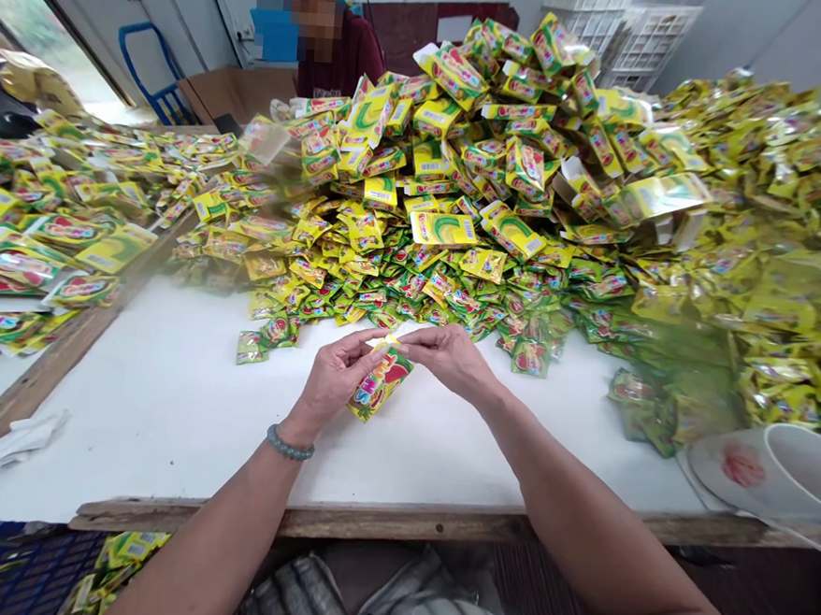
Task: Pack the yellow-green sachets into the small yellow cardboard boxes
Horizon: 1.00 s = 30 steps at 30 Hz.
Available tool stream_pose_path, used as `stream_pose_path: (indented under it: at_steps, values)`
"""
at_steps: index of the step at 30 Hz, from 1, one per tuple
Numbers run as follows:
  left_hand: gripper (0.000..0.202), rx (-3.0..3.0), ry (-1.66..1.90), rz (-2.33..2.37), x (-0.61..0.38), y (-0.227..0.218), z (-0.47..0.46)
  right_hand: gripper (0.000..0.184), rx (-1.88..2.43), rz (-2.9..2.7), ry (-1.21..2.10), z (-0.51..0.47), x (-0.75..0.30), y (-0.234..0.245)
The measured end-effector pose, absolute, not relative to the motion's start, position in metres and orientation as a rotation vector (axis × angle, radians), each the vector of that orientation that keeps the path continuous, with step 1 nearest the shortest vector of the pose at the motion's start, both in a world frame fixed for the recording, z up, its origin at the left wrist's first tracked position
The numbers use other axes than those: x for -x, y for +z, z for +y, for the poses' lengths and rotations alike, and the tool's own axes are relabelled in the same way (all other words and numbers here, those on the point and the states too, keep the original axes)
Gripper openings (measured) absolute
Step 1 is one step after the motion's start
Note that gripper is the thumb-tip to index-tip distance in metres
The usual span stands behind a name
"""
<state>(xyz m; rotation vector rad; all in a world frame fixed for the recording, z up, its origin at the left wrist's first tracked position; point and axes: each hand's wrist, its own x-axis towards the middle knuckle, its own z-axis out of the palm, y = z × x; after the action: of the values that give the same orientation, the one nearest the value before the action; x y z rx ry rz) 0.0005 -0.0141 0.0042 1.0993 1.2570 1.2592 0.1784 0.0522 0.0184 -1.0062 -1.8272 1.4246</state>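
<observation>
Step in hand, as I read it: one sachet is being worked at its top edge, between pick-up and put-down. I have the left hand (335,377) and right hand (449,357) together over the bare front part of the white table (165,403), both on a single green-and-yellow sachet (380,390) with a red fruit print.

Left hand: fingers curled narrow, thumb and forefinger pinched on the sachet's upper left edge; the packet hangs down and to the right from that pinch, clear of the table as far as I can tell. A beaded bracelet (289,445) sits on that wrist.

Right hand: also closed to a narrow pinch, fingertips on the sachet's top edge, where a small pale-yellow bit shows between the two hands. I cannot tell whether that bit is a torn flap or a separate slip.

Judgement on the next move: it calls for a steady pinch from both hands at that top edge, with little force, since the foil is thin and slick.

Surroundings: a big heap of sachets (505,164) fills the far half of the table, its nearest packets just beyond the hands. A white bowl (793,465) stands at the right edge. Another person (337,49) sits behind the heap.
</observation>
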Motion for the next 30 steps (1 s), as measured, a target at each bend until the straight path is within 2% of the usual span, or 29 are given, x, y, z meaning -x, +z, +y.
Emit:
stream_pose_path:
  at_steps: [2, 5, 12, 19, 25, 30]
  values:
    - [0.046, -1.101, 1.249, 1.244, -0.001, 0.006, -0.015, 0.027, 0.986, -1.839, 1.432, 0.053, -0.179, 0.016]
    - [0.046, -1.101, 1.255, 1.248, -0.001, 0.009, -0.015, 0.021, 0.965, -1.981, 1.270, 0.051, -0.181, 0.022]
    - [0.047, -1.044, 1.274, 1.272, 0.001, 0.005, -0.014, 0.025, 0.873, -2.268, 1.127, 0.044, -0.182, 0.040]
    - [0.041, -0.996, 1.347, 1.316, -0.002, 0.005, -0.014, 0.020, 1.005, -2.134, 1.014, 0.037, -0.164, 0.021]
    - [0.041, -0.880, 1.476, 1.320, -0.005, 0.006, -0.009, 0.025, 1.160, -1.894, 1.099, 0.033, -0.157, 0.015]
    - [0.040, -0.891, 1.492, 1.328, -0.002, 0.005, -0.012, 0.016, 1.118, -1.891, 0.896, 0.024, -0.147, 0.011]
